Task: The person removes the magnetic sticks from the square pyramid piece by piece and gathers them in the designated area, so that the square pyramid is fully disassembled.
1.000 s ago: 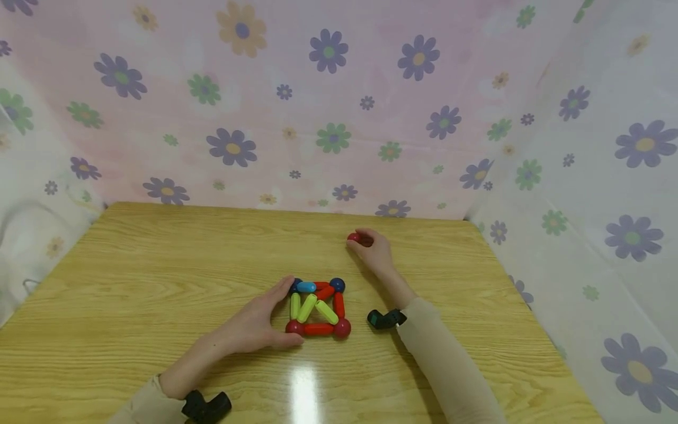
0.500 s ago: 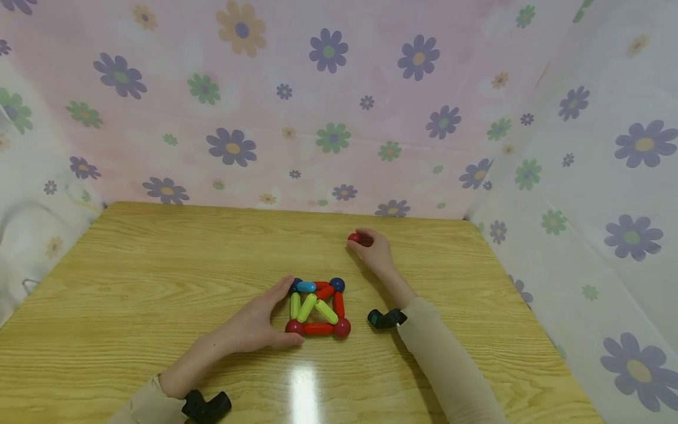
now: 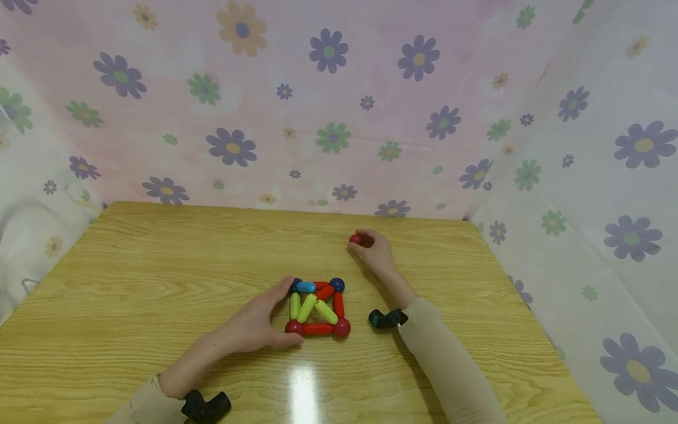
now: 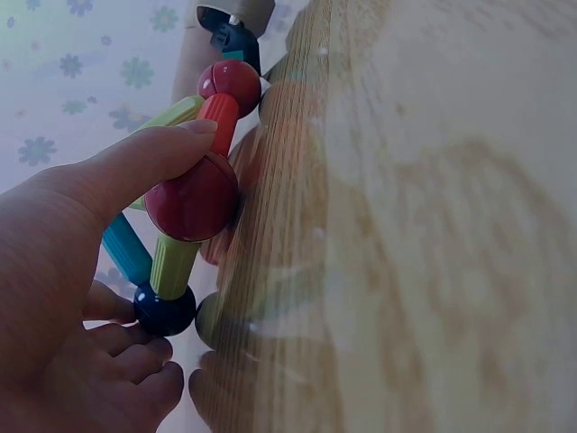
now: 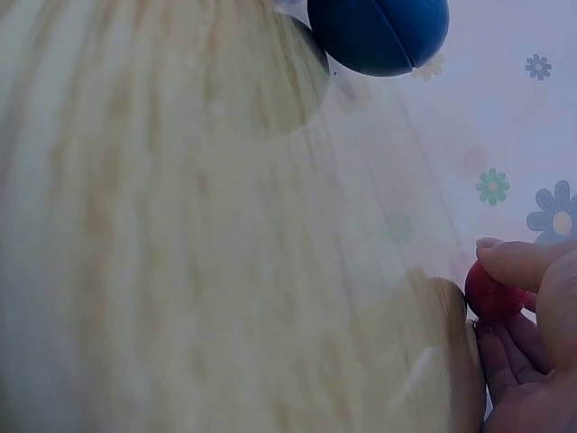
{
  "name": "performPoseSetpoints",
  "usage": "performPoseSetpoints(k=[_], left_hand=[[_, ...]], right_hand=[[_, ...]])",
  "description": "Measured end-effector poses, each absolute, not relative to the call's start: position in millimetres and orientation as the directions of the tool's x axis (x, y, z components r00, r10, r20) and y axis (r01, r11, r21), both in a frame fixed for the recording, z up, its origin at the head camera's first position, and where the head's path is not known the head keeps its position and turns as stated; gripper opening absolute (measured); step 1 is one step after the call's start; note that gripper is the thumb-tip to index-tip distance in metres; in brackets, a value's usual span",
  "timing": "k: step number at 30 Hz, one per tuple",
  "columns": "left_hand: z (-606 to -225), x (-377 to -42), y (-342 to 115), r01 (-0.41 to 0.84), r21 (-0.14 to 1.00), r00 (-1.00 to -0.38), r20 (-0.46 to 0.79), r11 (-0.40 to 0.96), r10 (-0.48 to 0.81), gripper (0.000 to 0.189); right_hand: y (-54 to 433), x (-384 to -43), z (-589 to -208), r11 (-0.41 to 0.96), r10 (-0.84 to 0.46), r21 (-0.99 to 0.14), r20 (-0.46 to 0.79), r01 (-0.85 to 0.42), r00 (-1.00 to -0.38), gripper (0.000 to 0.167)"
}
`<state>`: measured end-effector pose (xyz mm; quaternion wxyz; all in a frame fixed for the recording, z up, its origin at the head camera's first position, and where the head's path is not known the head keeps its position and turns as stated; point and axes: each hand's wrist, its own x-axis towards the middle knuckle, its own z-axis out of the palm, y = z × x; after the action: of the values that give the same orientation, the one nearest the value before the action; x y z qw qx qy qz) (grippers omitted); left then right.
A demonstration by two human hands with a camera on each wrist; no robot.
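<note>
A four-cornered frame of magnetic sticks and balls lies on the wooden table (image 3: 175, 253). Its near corners are red balls (image 3: 341, 328); the far ones are dark blue balls (image 3: 336, 285). Red sticks (image 3: 319, 329), yellow-green sticks (image 3: 326, 312) and a light blue stick (image 3: 306, 287) join or lean between them. My left hand (image 3: 254, 324) holds the frame's left side, thumb on the near red ball (image 4: 192, 198), fingers at the far blue ball (image 4: 165, 309). Farther back to the right, my right hand (image 3: 376, 252) pinches a loose red ball (image 5: 492, 293) at the table surface.
A flower-printed cloth (image 3: 286, 118) closes off the back and sides of the table. Black wrist cameras (image 3: 208, 407) sit on both wrists. In the right wrist view a blue ball (image 5: 379, 32) of the frame is close by.
My right hand and its red ball have shifted very slightly right and nearer. The left hand and the frame stay where they were.
</note>
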<state>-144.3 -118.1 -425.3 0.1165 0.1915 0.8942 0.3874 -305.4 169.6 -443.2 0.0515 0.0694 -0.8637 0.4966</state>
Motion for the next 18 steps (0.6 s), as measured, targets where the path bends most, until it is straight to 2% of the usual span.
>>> performPoseSetpoints(k=[18], left_hand=[[-424.6,-143.7,-117.9,0.252,0.737,-0.9,-0.06,0.627,0.432,0.118]], right_hand=[[173.9,-305.4,-443.5,0.474,-0.125,-0.854,0.178,-0.216,-0.976,0.042]])
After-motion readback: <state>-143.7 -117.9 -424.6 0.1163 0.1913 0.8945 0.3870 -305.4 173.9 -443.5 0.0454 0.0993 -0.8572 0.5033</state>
